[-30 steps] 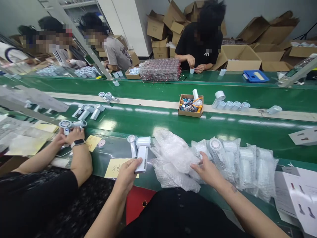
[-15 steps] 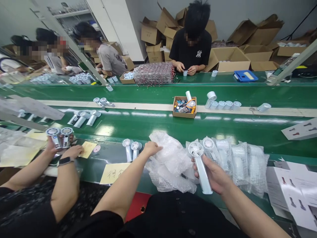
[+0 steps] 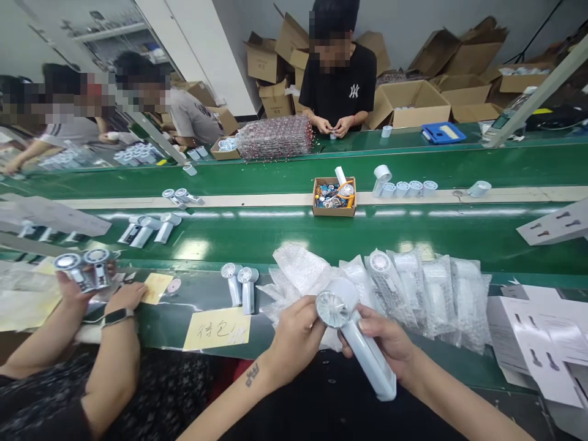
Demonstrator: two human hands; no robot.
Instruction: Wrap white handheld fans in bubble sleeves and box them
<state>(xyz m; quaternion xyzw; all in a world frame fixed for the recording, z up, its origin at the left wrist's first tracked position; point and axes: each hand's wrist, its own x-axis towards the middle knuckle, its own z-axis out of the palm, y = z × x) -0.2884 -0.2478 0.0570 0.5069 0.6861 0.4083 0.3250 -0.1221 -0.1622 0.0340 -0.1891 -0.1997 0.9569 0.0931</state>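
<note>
My right hand (image 3: 386,337) is closed around the handle of a pale blue handheld fan (image 3: 367,355), which tilts with its round head up and to the left. My left hand (image 3: 298,337) is at the fan head's left side, its fingers curled. The fan head partly hides those fingertips, so what they grip is unclear. Just behind both hands lies a heap of clear bubble-wrap bags (image 3: 298,269). Right of the heap, several fans in bubble-wrap bags (image 3: 436,294) lie in a row. Two bare fans (image 3: 247,291) rest to the left, by a yellow handwritten paper (image 3: 215,327).
On my left a co-worker's hands (image 3: 122,297) are busy by two fans (image 3: 96,266). A small carton of parts (image 3: 334,211) sits across the green belt (image 3: 257,236). Printed white box sheets (image 3: 528,331) lie at right. Another person (image 3: 340,86) works opposite.
My left hand has moved from the bubble-wrap heap toward me and right, to the fan head. The fan has come closer to me and turned. The camera view has shifted slightly.
</note>
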